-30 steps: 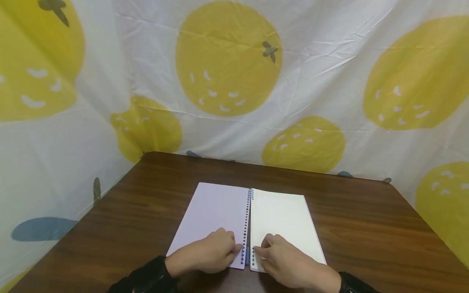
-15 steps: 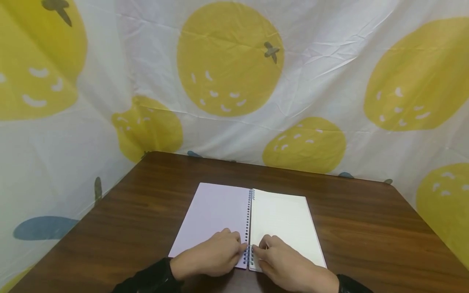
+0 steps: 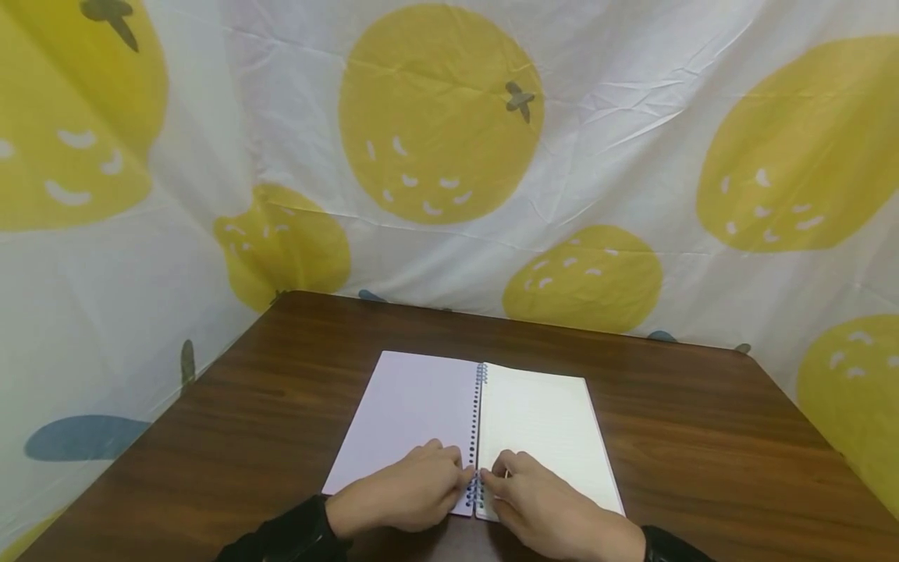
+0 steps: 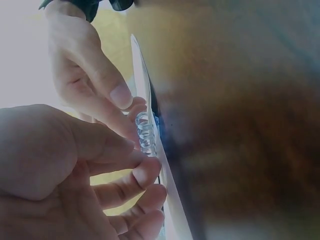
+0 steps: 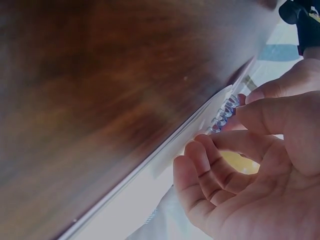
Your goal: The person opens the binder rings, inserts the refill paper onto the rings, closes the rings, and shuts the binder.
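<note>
An open loose-leaf notebook lies on the table, its lilac left side (image 3: 421,398) beside a white lined right page (image 3: 541,421). Clear bluish binder rings (image 4: 145,131) run along the near end of the spine, and another short set of rings (image 3: 481,372) shows at the far end. My left hand (image 3: 414,485) pinches the near rings from the left side with thumb and forefinger. From the right, my right hand (image 3: 544,499) pinches the same rings, thumb tips close together. The fingers partly cover these rings in the head view.
The notebook rests near the front edge of a dark brown wooden table (image 3: 688,437). A white cloth with yellow fruit prints (image 3: 449,257) hangs behind and at both sides. Dark sleeves (image 3: 288,535) cover the wrists.
One second ago the near rings stood apart with a gap between the two sides. My hands have since moved together, the left one rightward, and the ring halves now meet.
</note>
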`<state>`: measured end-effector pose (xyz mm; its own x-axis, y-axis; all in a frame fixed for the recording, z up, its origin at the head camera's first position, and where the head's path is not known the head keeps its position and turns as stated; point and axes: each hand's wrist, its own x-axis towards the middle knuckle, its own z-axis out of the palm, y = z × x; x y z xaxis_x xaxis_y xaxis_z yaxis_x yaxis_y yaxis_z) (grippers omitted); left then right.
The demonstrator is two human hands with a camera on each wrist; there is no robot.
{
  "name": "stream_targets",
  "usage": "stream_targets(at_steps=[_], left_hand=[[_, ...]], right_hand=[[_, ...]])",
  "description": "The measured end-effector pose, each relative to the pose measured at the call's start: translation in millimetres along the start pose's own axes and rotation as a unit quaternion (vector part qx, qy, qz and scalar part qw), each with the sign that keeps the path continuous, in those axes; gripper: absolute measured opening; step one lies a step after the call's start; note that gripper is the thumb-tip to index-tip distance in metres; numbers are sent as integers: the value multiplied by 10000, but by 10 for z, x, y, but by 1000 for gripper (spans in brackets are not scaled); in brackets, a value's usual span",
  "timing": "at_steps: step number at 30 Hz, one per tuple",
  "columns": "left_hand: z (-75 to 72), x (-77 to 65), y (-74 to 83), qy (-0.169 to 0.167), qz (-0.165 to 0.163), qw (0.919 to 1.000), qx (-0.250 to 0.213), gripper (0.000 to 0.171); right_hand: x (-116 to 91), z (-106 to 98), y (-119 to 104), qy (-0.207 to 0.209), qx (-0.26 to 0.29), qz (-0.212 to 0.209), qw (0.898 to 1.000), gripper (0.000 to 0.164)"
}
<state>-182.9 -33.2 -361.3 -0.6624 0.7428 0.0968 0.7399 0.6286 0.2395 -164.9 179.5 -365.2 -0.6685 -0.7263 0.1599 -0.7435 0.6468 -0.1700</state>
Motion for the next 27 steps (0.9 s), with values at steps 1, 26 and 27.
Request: stream_targets(at_steps=[1,26,27], left_hand=[[-4,-2,0,-15,0,10000,-17,28],[-11,-208,28,-205,106,9997,-75,15],[-16,-219,31,-230,131,9996,-74,16]], right_hand=[[1,-2,0,3,-24,-12,10000,29],[-109,-23,-96,-440,440,285,9977,30],[-111,-25,-99,-451,510,281,9973,31]])
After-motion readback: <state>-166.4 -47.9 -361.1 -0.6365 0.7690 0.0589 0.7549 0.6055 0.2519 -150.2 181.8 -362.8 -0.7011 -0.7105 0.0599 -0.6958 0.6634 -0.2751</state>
